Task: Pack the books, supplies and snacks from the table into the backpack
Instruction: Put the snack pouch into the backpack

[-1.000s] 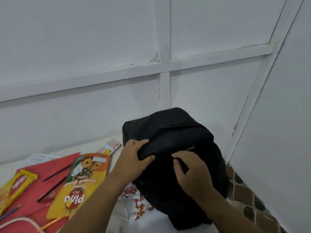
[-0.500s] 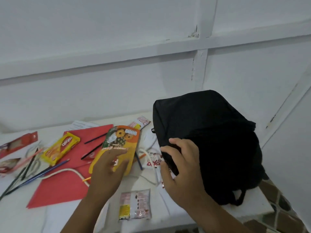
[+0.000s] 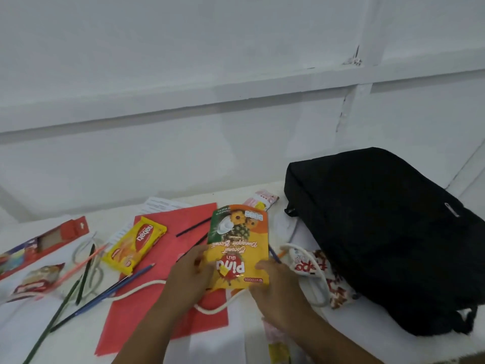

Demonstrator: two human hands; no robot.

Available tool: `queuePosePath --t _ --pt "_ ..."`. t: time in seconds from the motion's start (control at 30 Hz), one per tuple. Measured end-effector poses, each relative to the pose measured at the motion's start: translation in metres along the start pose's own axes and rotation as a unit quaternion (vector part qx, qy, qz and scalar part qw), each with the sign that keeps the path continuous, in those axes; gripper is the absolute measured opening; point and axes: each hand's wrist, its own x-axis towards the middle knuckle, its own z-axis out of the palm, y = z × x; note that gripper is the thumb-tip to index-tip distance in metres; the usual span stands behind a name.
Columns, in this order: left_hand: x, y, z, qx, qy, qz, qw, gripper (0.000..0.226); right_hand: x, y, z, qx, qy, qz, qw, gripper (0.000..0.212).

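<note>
We see a plain room in a home: a white panelled wall [image 3: 183,74], a white table [image 3: 354,334] against it, brown floor tiles [image 3: 469,359] at near right.

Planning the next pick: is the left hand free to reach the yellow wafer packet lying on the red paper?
Probably not yet. The left hand grips the orange pineapple biscuit pouch together with the right hand. The yellow wafer packet lies uncovered just to its left, so the path itself looks clear.
</note>
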Motion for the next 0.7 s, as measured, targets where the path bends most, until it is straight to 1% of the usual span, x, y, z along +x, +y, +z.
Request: queuePosePath --t 0.07,0.1,0.13,0.17,0.23,0.27,0.3,0.33,0.37,0.4,0.53,0.63,0.7 --pt "0.009 -0.007 -0.003 -0.008 -0.028 -0.003 1.0 0.029 0.006 -0.008 0.001 0.016 0.029 0.031 0.999 0.037" --pt "0.014 -0.011 -0.005 -0.016 -0.027 0.001 1.0 0.024 0.006 -0.013 0.001 0.046 0.056 0.042 0.997 0.032" --pt "0.018 -0.015 -0.005 -0.023 -0.022 0.006 0.999 0.02 0.004 -0.016 0.001 0.1 0.089 0.046 0.99 0.026" --pt "0.022 -0.018 -0.006 -0.036 -0.021 0.008 0.999 0.018 0.001 -0.02 0.001 0.167 0.121 0.042 0.977 0.027" --pt "0.028 -0.02 -0.004 -0.066 -0.05 0.01 0.997 0.023 -0.005 -0.028 0.004 0.281 0.177 0.015 0.943 0.044" --pt "0.031 -0.023 -0.002 -0.07 -0.075 0.017 0.995 0.026 -0.006 -0.03 0.007 0.31 0.201 -0.002 0.929 0.055" --pt "0.034 -0.025 0.001 -0.068 -0.098 0.024 0.992 0.027 -0.004 -0.032 0.012 0.322 0.215 -0.013 0.922 0.065" --pt "0.037 -0.026 0.003 -0.068 -0.118 0.03 0.99 0.028 -0.002 -0.034 0.017 0.321 0.221 -0.016 0.921 0.074" --pt "0.039 -0.029 0.006 -0.072 -0.13 0.038 0.988 0.03 0.0 -0.037 0.021 0.308 0.219 -0.007 0.926 0.078" --pt "0.04 -0.029 0.008 -0.08 -0.14 0.044 0.986 0.032 0.002 -0.038 0.025 0.296 0.213 0.0 0.931 0.077" --pt "0.043 -0.031 0.013 -0.133 -0.17 0.03 0.976 0.032 0.01 -0.036 0.026 0.289 0.212 0.028 0.933 0.051" --pt "0.046 -0.032 0.011 -0.136 -0.166 0.038 0.976 0.038 0.012 -0.037 0.019 0.266 0.232 0.055 0.934 0.047" --pt "0.046 -0.029 0.008 -0.147 -0.15 0.041 0.977 0.037 0.006 -0.044 0.009 0.257 0.247 0.04 0.933 0.044"
